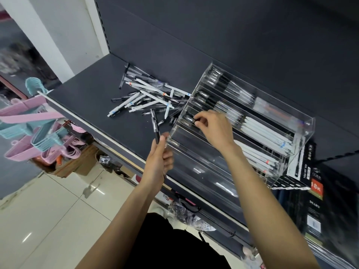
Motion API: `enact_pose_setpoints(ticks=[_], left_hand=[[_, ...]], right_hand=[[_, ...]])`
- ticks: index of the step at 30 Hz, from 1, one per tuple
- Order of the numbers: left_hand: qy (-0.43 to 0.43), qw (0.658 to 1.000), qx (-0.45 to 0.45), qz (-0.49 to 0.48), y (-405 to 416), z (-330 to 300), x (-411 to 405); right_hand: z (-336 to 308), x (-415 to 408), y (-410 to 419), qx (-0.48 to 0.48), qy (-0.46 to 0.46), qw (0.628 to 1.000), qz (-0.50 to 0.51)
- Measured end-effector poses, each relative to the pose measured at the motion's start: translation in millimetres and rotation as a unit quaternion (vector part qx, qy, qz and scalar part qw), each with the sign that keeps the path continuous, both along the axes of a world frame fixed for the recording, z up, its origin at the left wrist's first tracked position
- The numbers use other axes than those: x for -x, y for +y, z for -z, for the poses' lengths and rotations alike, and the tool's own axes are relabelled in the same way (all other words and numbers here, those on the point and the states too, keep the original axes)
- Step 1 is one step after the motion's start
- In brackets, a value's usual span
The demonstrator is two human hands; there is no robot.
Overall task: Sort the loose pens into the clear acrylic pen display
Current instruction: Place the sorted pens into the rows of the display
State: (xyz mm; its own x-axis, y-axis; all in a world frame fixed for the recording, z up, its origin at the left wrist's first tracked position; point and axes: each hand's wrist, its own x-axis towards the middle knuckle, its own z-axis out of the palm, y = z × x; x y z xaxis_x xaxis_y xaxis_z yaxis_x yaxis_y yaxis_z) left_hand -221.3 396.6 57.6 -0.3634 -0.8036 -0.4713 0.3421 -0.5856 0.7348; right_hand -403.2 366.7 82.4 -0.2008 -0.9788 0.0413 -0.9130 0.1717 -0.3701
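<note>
A pile of loose pens [149, 96], black ones and white ones, lies on the dark shelf [93, 98]. To its right stands the clear acrylic pen display [268, 113], stepped in tiers, with black, clear and white pens lying in its slots. My left hand [160, 158] grips a black pen [155, 126] that points up and away, just in front of the display's lower left corner. My right hand [212, 126] reaches into a middle tier and pinches the dark end of a pen [191, 119] lying in that slot.
Pink and blue plastic baskets [31, 129] hang at the left beyond the shelf's end. Black diary boxes [314, 191] stand to the right under the display. Below are a lower shelf with packaged goods [186, 208] and a tiled floor [48, 210].
</note>
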Motion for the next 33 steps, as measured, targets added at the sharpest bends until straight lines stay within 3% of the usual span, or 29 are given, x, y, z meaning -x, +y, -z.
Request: enact_pose_setpoints(ticks=[5, 11, 14, 17, 20, 23, 25, 28, 30, 33], left_hand=[[0.011, 0.999, 0.021, -0.029, -1, 0, -1], [-0.057, 0.998, 0.019, -0.010, 0, 2, 2], [-0.055, 0.998, 0.035, 0.010, 2, 2, 7], [-0.065, 0.996, 0.055, 0.036, 6, 1, 15], [-0.080, 0.992, 0.074, 0.059, 11, 0, 22], [-0.107, 0.984, 0.117, 0.080, 13, -3, 25], [-0.112, 0.985, 0.116, 0.065, 11, -3, 23], [-0.099, 0.993, 0.064, 0.021, 5, -2, 14], [-0.094, 0.995, 0.032, 0.007, 0, 1, 9], [-0.054, 0.998, 0.004, -0.013, -4, 3, 5]], right_hand=[[5, -4, -2, -0.013, -0.014, 1.000, 0.004], [1, -11, 13, 0.020, -0.022, 0.999, 0.010], [-8, -27, 22, 0.062, -0.130, 0.989, 0.015], [-15, -41, 26, 0.002, -0.246, 0.969, 0.011], [-17, -44, 28, -0.013, -0.354, 0.934, 0.040], [-28, -31, 27, 0.031, -0.460, 0.881, 0.107], [-38, -12, 26, 0.090, -0.408, 0.899, 0.132], [-35, 12, 20, 0.086, -0.116, 0.986, 0.081], [-21, 15, 14, 0.036, 0.021, 0.998, 0.054], [-9, 8, 7, 0.009, 0.099, 0.995, 0.029]])
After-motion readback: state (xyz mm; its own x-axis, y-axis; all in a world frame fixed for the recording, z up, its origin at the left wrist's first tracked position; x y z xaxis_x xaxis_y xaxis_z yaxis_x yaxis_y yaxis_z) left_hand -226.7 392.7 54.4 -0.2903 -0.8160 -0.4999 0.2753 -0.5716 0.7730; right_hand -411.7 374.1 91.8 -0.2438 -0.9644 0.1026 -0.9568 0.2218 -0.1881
